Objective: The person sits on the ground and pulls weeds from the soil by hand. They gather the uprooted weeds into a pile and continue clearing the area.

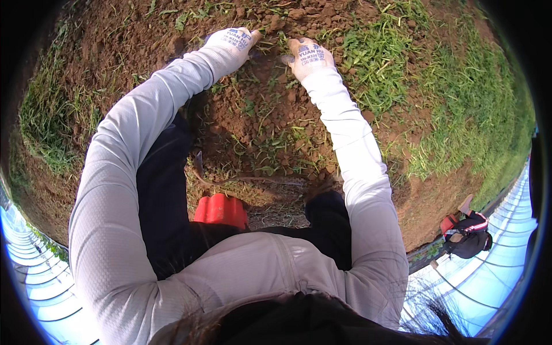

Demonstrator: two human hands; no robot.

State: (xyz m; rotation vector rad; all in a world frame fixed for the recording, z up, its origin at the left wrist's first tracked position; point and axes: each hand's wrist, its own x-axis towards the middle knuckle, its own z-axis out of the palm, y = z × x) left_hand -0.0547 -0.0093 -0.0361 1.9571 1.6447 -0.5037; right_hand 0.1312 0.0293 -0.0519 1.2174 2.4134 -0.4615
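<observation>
My left hand [231, 45], in a white work glove with blue print, reaches down to the reddish-brown soil [246, 116] at the top of the view. Beside it on the right, a short gap apart, my right hand [309, 54] wears a matching glove and has its fingers bent towards the ground. Small green plants [281, 41] and loose stems lie between and around the fingertips. The fingertips of both hands are partly hidden, so I cannot tell whether either holds a plant. A heap of cut or pulled greens [377, 64] lies right of my right hand.
A red plastic seat or container [221, 210] is between my legs, beside a thin strip [258, 178] on the soil. More green plants [478, 103] cover the right side, and another clump [43, 120] lies far left. A person [468, 237] is at the lower right, near the translucent greenhouse wall [461, 280].
</observation>
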